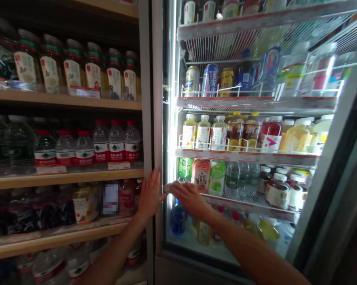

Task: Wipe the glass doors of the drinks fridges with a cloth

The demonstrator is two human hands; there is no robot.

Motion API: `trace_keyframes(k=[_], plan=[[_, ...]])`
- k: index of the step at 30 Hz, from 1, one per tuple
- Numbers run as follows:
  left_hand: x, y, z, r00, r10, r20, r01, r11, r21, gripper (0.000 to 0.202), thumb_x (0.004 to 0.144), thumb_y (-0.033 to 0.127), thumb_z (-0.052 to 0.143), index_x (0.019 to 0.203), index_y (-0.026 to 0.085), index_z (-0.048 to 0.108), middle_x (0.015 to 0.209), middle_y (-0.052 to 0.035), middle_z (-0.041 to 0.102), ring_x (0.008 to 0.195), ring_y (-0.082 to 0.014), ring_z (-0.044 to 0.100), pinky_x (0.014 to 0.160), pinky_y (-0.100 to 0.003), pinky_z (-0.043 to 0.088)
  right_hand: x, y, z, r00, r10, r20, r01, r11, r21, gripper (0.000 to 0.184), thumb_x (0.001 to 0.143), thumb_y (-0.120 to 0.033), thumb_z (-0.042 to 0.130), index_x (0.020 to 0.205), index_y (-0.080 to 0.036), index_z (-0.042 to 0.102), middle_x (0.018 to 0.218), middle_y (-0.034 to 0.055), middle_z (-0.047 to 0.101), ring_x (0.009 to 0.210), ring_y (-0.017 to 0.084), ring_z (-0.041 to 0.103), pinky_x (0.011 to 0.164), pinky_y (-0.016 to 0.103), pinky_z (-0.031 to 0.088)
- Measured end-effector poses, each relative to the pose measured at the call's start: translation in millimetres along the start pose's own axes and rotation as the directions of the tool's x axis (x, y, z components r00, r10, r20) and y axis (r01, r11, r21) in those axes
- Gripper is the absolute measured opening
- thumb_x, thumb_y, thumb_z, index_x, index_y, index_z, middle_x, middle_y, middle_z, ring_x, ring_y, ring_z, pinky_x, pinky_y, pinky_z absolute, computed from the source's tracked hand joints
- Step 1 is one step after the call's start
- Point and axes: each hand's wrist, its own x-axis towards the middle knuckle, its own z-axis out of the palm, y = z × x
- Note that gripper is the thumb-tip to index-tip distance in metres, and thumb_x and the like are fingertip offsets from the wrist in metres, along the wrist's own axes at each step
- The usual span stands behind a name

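My left hand [149, 193] lies with its fingers stretched upward against the grey upright frame [157, 130] at the left side of a lit drinks fridge. To its right, my right hand [188, 196] reaches across the front of the fridge, palm down and fingers extended. Its fingertips are at the frame's inner edge, beside the bright light strip [171, 99]; whether they press on it I cannot tell. A small pale patch shows at those fingertips, too blurred to name. Behind the right hand stand a red-labelled bottle [201, 174] and a green-labelled bottle [217, 178].
Left of the frame, wooden shelves [62, 99] carry rows of tea bottles [73, 67] and red-capped water bottles [116, 140]. Inside the fridge, wire shelves hold cans [210, 80] and bottled drinks [203, 132]. A blue bottle [178, 217] stands low down. Reflections cross the fridge front.
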Motion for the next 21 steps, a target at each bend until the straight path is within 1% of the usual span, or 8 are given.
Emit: trace_keyframes(k=[2,4,8,13,15,16,19,21], plan=[[-5,0,-2.4,1.0,0.015,0.004,-0.015,1.0,-0.007,0.07,0.085,0.038,0.052,0.142,0.012,0.022,0.146,-0.0201,0.029,0.136,-0.0308,0.027,0.106,-0.051,0.031,-8,-3,0,1.0,-0.027,-0.001,0.027,1.0,-0.004,0.05,0.085,-0.014,0.041,0.135,-0.02,0.041,0.142,0.0012,0.041,0.135,0.016,0.028,0.111,0.036,0.023],[-5,3,-4.0,1.0,0.017,-0.001,-0.017,1.0,-0.013,0.071,0.084,0.036,0.053,0.143,0.012,0.02,0.147,-0.0204,0.028,0.137,-0.0303,0.025,0.106,-0.051,0.03,-1,18,-15,0.99,0.124,-0.062,-0.127,0.991,-0.048,0.053,0.086,-0.013,0.041,0.138,-0.024,0.036,0.143,0.0008,0.04,0.137,0.017,0.025,0.113,0.04,0.016],[2,27,-2.6,0.997,0.067,-0.026,-0.068,0.997,-0.047,0.077,0.082,0.033,0.057,0.143,0.012,0.016,0.147,-0.0208,0.027,0.138,-0.0308,0.02,0.107,-0.051,0.029,0,58,-44,0.88,0.419,-0.225,-0.455,0.879,-0.142,0.05,0.089,-0.019,0.042,0.138,-0.025,0.037,0.146,0.0038,0.034,0.14,0.021,0.015,0.113,0.048,0.005],[8,71,1.6,0.98,0.195,-0.045,-0.199,0.977,-0.083,0.076,0.081,0.031,0.059,0.143,0.014,0.019,0.146,-0.0171,0.031,0.139,-0.0278,0.019,0.108,-0.048,0.028,-83,35,-50,0.981,0.195,-0.017,-0.194,0.961,-0.198,0.051,0.085,-0.014,0.044,0.135,-0.025,0.042,0.145,0.0011,0.037,0.141,0.019,0.012,0.114,0.043,0.007],[15,88,2.5,0.971,0.233,-0.052,-0.236,0.967,-0.091,0.076,0.08,0.032,0.06,0.142,0.013,0.02,0.146,-0.017,0.032,0.139,-0.0275,0.017,0.109,-0.047,0.027,-97,48,-61,0.975,0.22,-0.029,-0.221,0.951,-0.214,0.053,0.084,-0.015,0.045,0.136,-0.027,0.039,0.144,0.001,0.037,0.14,0.018,0.015,0.114,0.043,0.009],[20,96,2.9,0.968,0.243,-0.059,-0.248,0.964,-0.097,0.076,0.08,0.033,0.06,0.142,0.012,0.021,0.146,-0.0174,0.032,0.139,-0.0278,0.017,0.109,-0.047,0.027,-97,62,-69,0.95,0.3,-0.09,-0.313,0.921,-0.231,0.054,0.085,-0.017,0.045,0.137,-0.027,0.038,0.145,0.0024,0.036,0.14,0.019,0.016,0.113,0.044,0.01],[37,120,4.4,0.963,0.256,-0.082,-0.265,0.955,-0.134,0.079,0.079,0.037,0.06,0.142,0.011,0.02,0.146,-0.0181,0.03,0.139,-0.0281,0.015,0.11,-0.047,0.026,-87,106,-92,0.783,0.532,-0.32,-0.613,0.748,-0.255,0.053,0.087,-0.02,0.043,0.139,-0.024,0.036,0.149,0.0071,0.028,0.139,0.024,0.017,0.111,0.049,0.014],[44,135,5.7,0.961,0.259,-0.096,-0.272,0.949,-0.158,0.078,0.08,0.037,0.059,0.143,0.012,0.019,0.147,-0.0176,0.029,0.139,-0.0275,0.015,0.11,-0.047,0.025,-94,108,-94,0.765,0.544,-0.345,-0.636,0.722,-0.271,0.05,0.088,-0.021,0.042,0.138,-0.024,0.038,0.148,0.0078,0.028,0.139,0.025,0.017,0.11,0.049,0.017]])
